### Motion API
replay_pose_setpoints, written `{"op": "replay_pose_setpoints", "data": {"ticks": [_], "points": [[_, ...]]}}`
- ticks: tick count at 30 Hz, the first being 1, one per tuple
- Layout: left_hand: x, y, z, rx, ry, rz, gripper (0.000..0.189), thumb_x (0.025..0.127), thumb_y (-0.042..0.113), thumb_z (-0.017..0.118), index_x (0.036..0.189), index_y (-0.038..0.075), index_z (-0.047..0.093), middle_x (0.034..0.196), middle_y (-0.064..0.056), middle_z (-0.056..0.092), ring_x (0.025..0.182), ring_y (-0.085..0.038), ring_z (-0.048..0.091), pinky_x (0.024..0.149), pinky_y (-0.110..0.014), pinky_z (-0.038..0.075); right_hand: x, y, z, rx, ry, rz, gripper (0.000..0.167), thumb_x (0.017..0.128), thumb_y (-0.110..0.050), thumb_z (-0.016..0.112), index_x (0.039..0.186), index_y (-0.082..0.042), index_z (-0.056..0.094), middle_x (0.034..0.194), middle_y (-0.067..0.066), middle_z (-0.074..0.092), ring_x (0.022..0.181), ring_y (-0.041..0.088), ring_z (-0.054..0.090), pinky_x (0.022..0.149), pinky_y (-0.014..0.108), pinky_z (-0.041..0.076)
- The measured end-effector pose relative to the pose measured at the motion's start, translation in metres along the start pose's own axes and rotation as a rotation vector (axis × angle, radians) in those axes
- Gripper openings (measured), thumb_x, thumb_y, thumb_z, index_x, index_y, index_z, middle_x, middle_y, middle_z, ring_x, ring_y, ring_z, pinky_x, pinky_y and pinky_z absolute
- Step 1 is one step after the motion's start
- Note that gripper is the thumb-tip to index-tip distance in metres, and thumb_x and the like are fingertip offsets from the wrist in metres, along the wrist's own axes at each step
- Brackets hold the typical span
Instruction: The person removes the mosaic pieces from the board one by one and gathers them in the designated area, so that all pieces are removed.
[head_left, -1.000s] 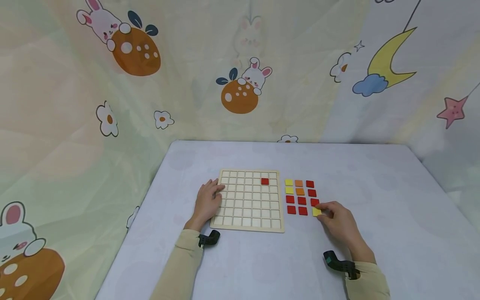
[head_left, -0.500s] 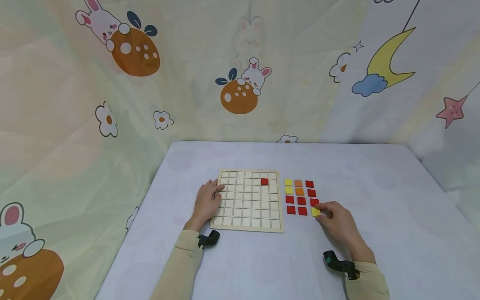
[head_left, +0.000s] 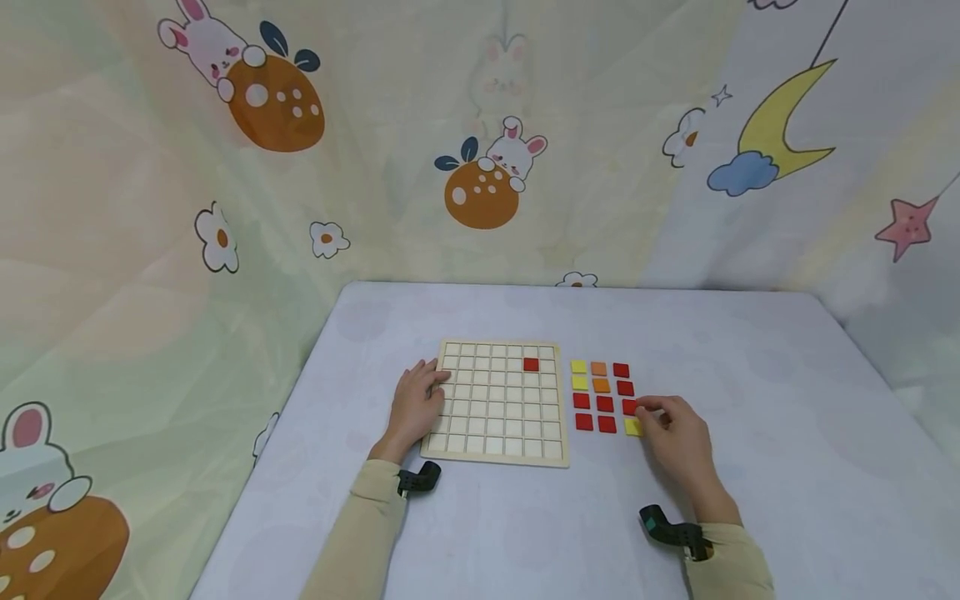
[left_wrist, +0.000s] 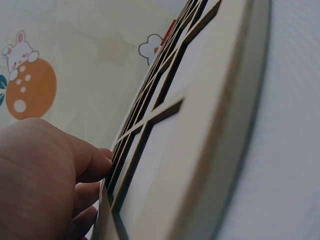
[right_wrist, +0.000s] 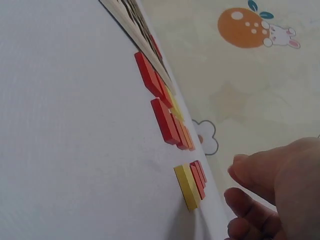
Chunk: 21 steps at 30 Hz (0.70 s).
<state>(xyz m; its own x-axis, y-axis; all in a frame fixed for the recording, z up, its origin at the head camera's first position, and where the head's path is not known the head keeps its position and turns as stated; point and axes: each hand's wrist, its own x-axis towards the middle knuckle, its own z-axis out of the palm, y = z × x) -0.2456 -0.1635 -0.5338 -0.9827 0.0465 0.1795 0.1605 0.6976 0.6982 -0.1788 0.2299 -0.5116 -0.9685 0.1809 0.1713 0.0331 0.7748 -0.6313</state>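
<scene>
A pale wooden grid board (head_left: 493,458) lies on the table, with one red tile (head_left: 531,365) in a cell near its upper right corner. My left hand (head_left: 415,407) rests at the board's left edge. In the left wrist view its fingertips (left_wrist: 104,162) touch the rim. To the right of the board are rows of loose red, orange and yellow tiles. My right hand (head_left: 678,437) hovers by a yellow tile (head_left: 633,427) and the red tile (head_left: 629,407) behind it. In the right wrist view a gap shows between its fingertips (right_wrist: 239,167) and the tiles; it holds nothing.
Orange tiles (head_left: 601,386) and yellow tiles (head_left: 579,382) lie close to the board's right side. A white cloth covers the table (head_left: 495,533). Behind it hangs a patterned curtain (head_left: 390,167).
My right hand has let go of the yellow tile at the near right corner and moved slightly up and away from it. My left hand has stayed at the board's edge.
</scene>
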Motion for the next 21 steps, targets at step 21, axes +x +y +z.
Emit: {"op": "replay_pose_setpoints", "data": {"ticks": [21], "points": [[0.001, -0.001, 0.000, -0.007, -0.002, 0.005, 0.033, 0.094, 0.008, 0.052, 0.123, 0.007, 0.067, 0.149, -0.011, 0.046, 0.145, -0.028, 0.028, 0.124, -0.043, 0.009, 0.011, -0.047, 0.027, -0.027, -0.105, -0.141, 0.022, 0.090, -0.016, 0.067, 0.110, -0.007, 0.070, 0.108, 0.011, 0.061, 0.086, 0.024, 0.055, 0.067, 0.032, 0.053]]}}
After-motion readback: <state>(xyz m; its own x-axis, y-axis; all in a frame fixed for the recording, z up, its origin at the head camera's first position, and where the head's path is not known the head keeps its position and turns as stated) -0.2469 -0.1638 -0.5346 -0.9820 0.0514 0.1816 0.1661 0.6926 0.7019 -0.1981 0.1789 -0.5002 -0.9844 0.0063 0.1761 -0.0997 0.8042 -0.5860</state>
